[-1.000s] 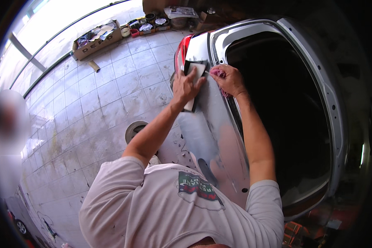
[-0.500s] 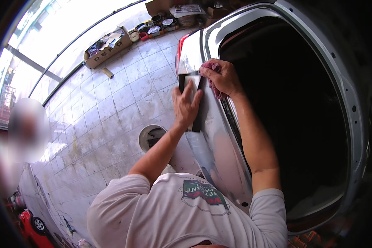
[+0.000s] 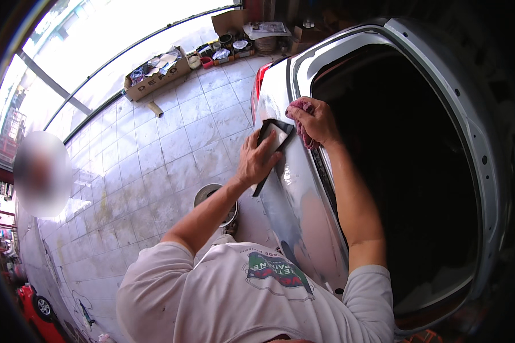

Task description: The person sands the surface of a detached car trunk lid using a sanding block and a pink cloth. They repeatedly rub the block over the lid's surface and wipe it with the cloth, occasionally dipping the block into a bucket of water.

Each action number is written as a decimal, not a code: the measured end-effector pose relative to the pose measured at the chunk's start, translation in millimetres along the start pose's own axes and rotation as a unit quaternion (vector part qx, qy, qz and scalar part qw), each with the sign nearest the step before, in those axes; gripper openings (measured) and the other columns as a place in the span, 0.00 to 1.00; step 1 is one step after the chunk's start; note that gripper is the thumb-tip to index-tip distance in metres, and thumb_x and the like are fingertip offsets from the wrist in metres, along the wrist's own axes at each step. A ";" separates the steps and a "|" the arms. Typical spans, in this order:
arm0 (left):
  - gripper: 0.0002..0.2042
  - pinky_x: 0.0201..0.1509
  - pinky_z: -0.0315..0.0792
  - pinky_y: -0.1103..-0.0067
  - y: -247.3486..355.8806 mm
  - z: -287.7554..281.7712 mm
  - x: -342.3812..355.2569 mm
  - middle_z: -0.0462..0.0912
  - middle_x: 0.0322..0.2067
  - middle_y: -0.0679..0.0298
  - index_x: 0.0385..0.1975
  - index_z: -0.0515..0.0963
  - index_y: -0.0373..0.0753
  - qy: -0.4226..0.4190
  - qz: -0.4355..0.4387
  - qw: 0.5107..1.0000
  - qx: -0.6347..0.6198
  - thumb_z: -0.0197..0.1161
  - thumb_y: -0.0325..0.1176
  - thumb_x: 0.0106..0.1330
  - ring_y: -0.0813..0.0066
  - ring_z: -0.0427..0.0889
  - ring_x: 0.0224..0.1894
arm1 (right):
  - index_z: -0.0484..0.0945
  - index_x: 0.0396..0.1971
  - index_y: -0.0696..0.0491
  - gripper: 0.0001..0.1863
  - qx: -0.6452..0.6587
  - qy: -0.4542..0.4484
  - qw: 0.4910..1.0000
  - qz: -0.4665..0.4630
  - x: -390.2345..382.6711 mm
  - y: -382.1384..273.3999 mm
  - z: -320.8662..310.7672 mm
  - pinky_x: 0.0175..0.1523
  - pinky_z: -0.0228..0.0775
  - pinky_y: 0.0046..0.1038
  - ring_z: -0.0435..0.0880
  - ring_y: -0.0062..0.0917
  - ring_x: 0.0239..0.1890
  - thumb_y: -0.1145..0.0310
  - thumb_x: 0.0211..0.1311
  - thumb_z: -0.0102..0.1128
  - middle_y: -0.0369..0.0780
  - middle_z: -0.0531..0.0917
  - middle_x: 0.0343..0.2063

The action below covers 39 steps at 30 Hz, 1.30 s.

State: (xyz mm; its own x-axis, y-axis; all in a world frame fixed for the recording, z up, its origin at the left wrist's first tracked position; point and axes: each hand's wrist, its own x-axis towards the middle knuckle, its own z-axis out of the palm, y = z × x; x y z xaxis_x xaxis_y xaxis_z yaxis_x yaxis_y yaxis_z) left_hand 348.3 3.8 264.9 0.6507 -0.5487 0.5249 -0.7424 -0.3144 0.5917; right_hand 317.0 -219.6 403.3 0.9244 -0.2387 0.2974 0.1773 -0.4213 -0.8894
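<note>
My left hand (image 3: pixel 255 160) is closed around a pale sanding block (image 3: pixel 273 136) wrapped in black sandpaper (image 3: pixel 286 128). The paper lies against the grey and white body panel (image 3: pixel 306 197) of a car, below its red tail light (image 3: pixel 260 81). A loose tail of the sheet hangs beneath my palm. To the right, my right hand (image 3: pixel 320 123) clutches a crumpled dark pink rag (image 3: pixel 308 139) at the edge of the dark window (image 3: pixel 400 177). Dull, patchy areas mark the panel under both hands.
A round bucket (image 3: pixel 202 196) stands on the tiled floor (image 3: pixel 137 166), partly behind my left forearm. By the far wall are a cardboard box (image 3: pixel 159 82) of odds and ends, several cans, and a short tube (image 3: pixel 155 110). Another person (image 3: pixel 43 174) is at the left; a red car (image 3: pixel 35 311) shows lower left.
My left hand has slid the sanding block slightly toward me along the panel and turned it clockwise. My right hand keeps the rag near the window edge. The whole view has shifted a little.
</note>
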 end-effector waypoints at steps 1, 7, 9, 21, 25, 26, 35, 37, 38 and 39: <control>0.33 0.73 0.66 0.52 -17.4 -1.8 23.8 0.70 0.69 0.40 0.72 0.75 0.42 0.000 0.026 1.000 0.006 0.69 0.50 0.70 0.37 0.71 0.68 | 0.88 0.33 0.56 0.11 -0.004 0.011 0.999 -0.034 0.4 5.8 2.3 0.27 0.74 0.25 0.82 0.16 0.17 0.63 0.66 0.71 0.35 0.85 0.18; 0.27 0.71 0.63 0.55 -55.7 -18.7 86.9 0.73 0.68 0.41 0.70 0.74 0.38 -0.031 -0.017 0.999 0.020 0.64 0.41 0.74 0.40 0.69 0.71 | 0.90 0.35 0.55 0.14 -0.050 -0.043 0.997 0.030 0.8 -22.1 10.3 0.32 0.79 0.28 0.87 0.23 0.20 0.58 0.65 0.70 0.39 0.88 0.20; 0.28 0.73 0.60 0.54 -8.6 -12.9 34.8 0.70 0.71 0.41 0.69 0.73 0.38 -0.060 0.043 0.997 0.000 0.68 0.39 0.71 0.40 0.66 0.74 | 0.90 0.36 0.55 0.15 -0.077 -0.030 0.995 0.054 -5.1 -16.3 -0.8 0.35 0.81 0.29 0.89 0.26 0.23 0.57 0.65 0.69 0.41 0.89 0.22; 0.32 0.70 0.66 0.53 9.2 -7.9 34.2 0.74 0.63 0.34 0.70 0.73 0.35 -0.064 -0.066 0.996 0.017 0.65 0.50 0.75 0.32 0.72 0.65 | 0.90 0.39 0.54 0.17 -0.049 -0.010 0.996 0.078 -6.0 -13.6 -1.7 0.39 0.82 0.31 0.91 0.26 0.29 0.56 0.65 0.68 0.40 0.91 0.27; 0.31 0.71 0.67 0.52 -3.4 -3.7 17.9 0.73 0.63 0.33 0.72 0.74 0.41 -0.036 -0.078 0.995 0.042 0.65 0.51 0.74 0.32 0.71 0.67 | 0.90 0.38 0.54 0.17 -0.100 0.042 0.994 0.022 -0.4 -8.0 7.8 0.39 0.81 0.29 0.89 0.23 0.27 0.55 0.65 0.68 0.40 0.90 0.25; 0.30 0.68 0.70 0.54 -30.4 -11.0 52.4 0.76 0.61 0.34 0.70 0.76 0.41 -0.049 -0.095 0.994 0.025 0.65 0.51 0.73 0.33 0.75 0.62 | 0.90 0.38 0.54 0.17 -0.069 0.015 0.997 0.024 4.7 -9.9 9.3 0.40 0.81 0.30 0.89 0.24 0.28 0.54 0.64 0.68 0.40 0.90 0.26; 0.31 0.78 0.59 0.52 13.4 -12.6 6.9 0.63 0.76 0.42 0.75 0.70 0.44 -0.116 0.026 0.993 0.011 0.67 0.39 0.72 0.35 0.65 0.74 | 0.90 0.39 0.55 0.18 -0.114 0.023 0.993 0.001 -6.1 -5.8 -1.5 0.45 0.83 0.38 0.92 0.38 0.33 0.53 0.66 0.67 0.47 0.91 0.29; 0.29 0.78 0.60 0.55 0.4 -20.3 11.7 0.65 0.76 0.44 0.74 0.72 0.43 -0.101 0.056 0.993 0.003 0.67 0.35 0.72 0.36 0.66 0.74 | 0.89 0.38 0.55 0.19 -0.108 0.009 0.994 -0.005 -2.5 -5.9 1.2 0.43 0.83 0.37 0.92 0.35 0.31 0.52 0.66 0.68 0.47 0.91 0.28; 0.29 0.77 0.61 0.54 -19.2 -27.4 29.5 0.66 0.75 0.43 0.73 0.73 0.42 -0.094 0.042 0.995 0.011 0.67 0.36 0.72 0.36 0.67 0.73 | 0.89 0.35 0.56 0.17 -0.071 -0.016 0.997 0.028 0.0 -13.1 4.8 0.35 0.82 0.33 0.89 0.26 0.24 0.55 0.68 0.68 0.42 0.90 0.25; 0.28 0.76 0.63 0.54 -43.8 -30.8 54.1 0.67 0.74 0.42 0.72 0.73 0.42 -0.082 0.031 0.996 0.021 0.67 0.37 0.72 0.35 0.68 0.71 | 0.88 0.35 0.55 0.16 -0.037 -0.021 0.999 0.028 3.5 -19.5 9.5 0.33 0.80 0.31 0.87 0.23 0.22 0.56 0.68 0.68 0.40 0.89 0.24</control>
State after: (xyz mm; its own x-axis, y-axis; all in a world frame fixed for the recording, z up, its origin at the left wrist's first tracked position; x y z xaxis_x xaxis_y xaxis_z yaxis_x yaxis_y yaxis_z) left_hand 421.0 11.7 286.2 0.5710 -0.6859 0.4510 -0.7886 -0.3058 0.5334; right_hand 319.9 -204.0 418.4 0.9460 -0.2267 0.2315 0.1013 -0.4719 -0.8758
